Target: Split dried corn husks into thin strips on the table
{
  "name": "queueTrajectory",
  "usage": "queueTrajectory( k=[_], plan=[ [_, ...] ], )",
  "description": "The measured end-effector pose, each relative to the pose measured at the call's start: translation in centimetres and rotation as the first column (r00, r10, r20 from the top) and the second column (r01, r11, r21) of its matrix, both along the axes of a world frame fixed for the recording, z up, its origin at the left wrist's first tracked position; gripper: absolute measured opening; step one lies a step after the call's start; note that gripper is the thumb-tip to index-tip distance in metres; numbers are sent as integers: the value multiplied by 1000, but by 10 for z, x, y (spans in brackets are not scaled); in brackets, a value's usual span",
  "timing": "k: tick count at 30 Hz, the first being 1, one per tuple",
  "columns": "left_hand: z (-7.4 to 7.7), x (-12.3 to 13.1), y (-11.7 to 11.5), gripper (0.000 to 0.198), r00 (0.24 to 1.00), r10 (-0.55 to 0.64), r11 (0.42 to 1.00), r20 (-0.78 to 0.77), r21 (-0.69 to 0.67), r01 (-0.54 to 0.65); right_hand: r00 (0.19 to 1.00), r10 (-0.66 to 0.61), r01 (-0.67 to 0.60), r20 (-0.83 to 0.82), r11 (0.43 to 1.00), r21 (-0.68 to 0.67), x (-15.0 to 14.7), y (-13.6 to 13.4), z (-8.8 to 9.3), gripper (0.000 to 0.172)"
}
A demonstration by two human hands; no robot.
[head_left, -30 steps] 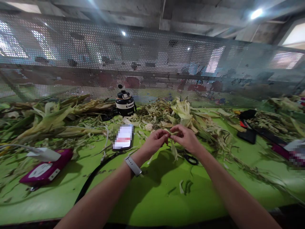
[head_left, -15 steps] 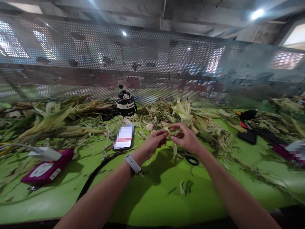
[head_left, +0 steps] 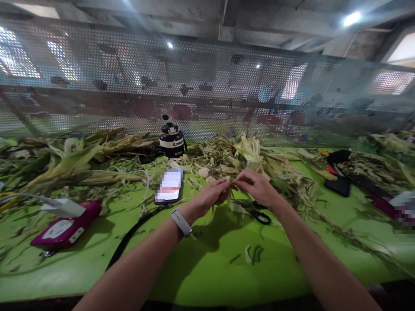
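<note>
One green surface (head_left: pixel 201 276), bearing a husk pile (head_left: pixel 249 150) at the back — probably for easy reach. Left hand (head_left: pixel 211 196) and right hand (head_left: pixel 259 189), both pinched narrow. Black loop handle (head_left: pixel 264 223), near the right hand. Pale husk strip (head_left: pixel 230 196), gripped between both hands — presumably for fine control.

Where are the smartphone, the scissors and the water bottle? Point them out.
Smartphone (head_left: pixel 169 186): head view, on its lit screen.
Scissors (head_left: pixel 254 214): head view, on a black handle loop.
Water bottle (head_left: pixel 171 144): head view, on its pale band.
</note>
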State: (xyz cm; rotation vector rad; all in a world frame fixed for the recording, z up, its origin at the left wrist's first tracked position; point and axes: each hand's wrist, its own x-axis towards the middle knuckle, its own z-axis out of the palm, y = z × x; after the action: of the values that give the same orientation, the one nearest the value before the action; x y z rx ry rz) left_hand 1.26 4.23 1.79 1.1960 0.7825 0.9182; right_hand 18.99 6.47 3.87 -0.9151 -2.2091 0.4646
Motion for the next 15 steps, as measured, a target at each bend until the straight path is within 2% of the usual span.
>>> queueTrajectory(
  k=[4, 10, 13, 15],
  plan=[
    [-3, 1, 0, 29, 997, -79, 995, -25, 62, 80, 1000, 26, -27, -6, 999, -47, -1, 0, -1, 18],
    [-4, -2, 2, 29, 998, -21, 991, -64, 133, 29, 997, -27, 19, -68, 993, -112, 3, 4, -3, 22],
    [1, -4, 0, 30, 988, -6, 975, -154, 220, 40, 990, -40, 5, -134, 966, -257, 4, 5, -5, 24],
    [6, -5, -2, 29, 979, -24, 956, -202, 283, 82, 978, -72, -20, -197, 903, -430, 2, 4, -6, 27]
  ],
)
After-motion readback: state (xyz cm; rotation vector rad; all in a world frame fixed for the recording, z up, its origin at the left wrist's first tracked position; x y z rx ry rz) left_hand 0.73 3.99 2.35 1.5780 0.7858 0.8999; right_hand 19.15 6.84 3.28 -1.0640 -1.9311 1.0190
